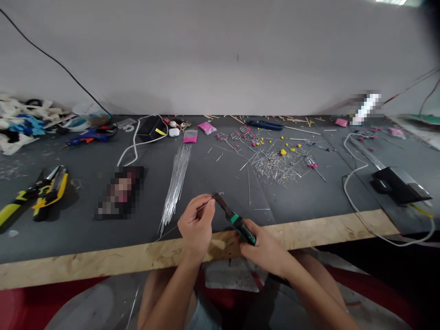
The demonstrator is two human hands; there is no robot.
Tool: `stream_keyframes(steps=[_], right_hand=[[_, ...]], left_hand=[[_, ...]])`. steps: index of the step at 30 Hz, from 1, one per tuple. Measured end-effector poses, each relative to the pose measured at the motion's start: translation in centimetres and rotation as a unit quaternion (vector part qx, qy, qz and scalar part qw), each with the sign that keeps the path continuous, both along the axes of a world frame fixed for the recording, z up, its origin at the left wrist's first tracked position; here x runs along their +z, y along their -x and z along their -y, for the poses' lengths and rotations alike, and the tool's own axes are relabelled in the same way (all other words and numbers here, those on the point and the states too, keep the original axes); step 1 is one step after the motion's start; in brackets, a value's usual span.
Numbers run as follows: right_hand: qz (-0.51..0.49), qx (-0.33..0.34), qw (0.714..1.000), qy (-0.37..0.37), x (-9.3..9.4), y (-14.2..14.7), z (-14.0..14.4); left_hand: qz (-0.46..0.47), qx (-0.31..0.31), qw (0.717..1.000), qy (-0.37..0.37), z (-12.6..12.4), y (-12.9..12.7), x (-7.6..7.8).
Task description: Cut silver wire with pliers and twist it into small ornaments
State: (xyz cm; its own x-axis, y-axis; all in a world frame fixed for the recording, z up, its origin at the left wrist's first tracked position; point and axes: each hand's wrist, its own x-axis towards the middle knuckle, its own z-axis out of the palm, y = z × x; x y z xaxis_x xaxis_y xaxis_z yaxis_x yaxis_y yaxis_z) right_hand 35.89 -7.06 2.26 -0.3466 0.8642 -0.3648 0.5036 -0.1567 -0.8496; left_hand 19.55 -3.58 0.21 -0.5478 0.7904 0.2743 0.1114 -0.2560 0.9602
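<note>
Presently the left hand (196, 223) pinches a wire (203, 208) at the pliers (234, 217) tip.

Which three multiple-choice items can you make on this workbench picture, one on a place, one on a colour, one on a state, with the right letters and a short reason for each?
1. Where does the bundle of straight wires lie?
A. on the dark mat beyond the left hand
B. inside the black box at the right
C. on the person's lap

2. What colour is the band on the handle of the pliers in the right hand?
A. red
B. green
C. white

3. What is the left hand doing?
A. lying flat and empty
B. pinching a thin wire
C. holding the glue gun

Answers:
1 A: the wire bundle rests on the mat beyond the left hand.
2 B: the pliers in the right hand show green.
3 B: a thin wire runs from the fingers to the pliers' tip.
</note>
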Motion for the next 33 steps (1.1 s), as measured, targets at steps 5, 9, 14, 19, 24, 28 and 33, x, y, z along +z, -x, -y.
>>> stream_keyframes(steps=[5,9,14,19,24,28,33], right_hand=[[0.026,0.000,0.999,-0.038,-0.1,0.2,0.1],[0.046,0.008,0.998,-0.032,-0.5,0.2,0.1],[0.071,-0.005,0.997,-0.038,-1.3,0.4,0.1],[0.039,-0.024,0.997,-0.062,-1.4,0.7,0.2],[-0.076,-0.075,0.994,-0.031,-0.9,0.8,0.8],[-0.161,-0.084,0.983,0.016,-0.2,1.0,1.6],[-0.157,-0.087,0.983,0.037,0.9,0.6,2.5]], left_hand=[[-0.024,0.006,1.000,-0.017,0.3,-0.2,0.4],[-0.038,-0.009,0.999,-0.014,0.6,-0.2,0.5],[-0.028,-0.021,0.999,-0.016,0.7,-0.2,0.4],[-0.005,-0.043,0.999,-0.003,0.4,-0.5,0.5],[0.031,-0.047,0.998,-0.023,0.3,-0.9,0.6],[0.028,-0.055,0.998,-0.005,0.7,-1.1,0.8],[0.080,-0.056,0.995,0.021,0.6,-0.5,0.9]])
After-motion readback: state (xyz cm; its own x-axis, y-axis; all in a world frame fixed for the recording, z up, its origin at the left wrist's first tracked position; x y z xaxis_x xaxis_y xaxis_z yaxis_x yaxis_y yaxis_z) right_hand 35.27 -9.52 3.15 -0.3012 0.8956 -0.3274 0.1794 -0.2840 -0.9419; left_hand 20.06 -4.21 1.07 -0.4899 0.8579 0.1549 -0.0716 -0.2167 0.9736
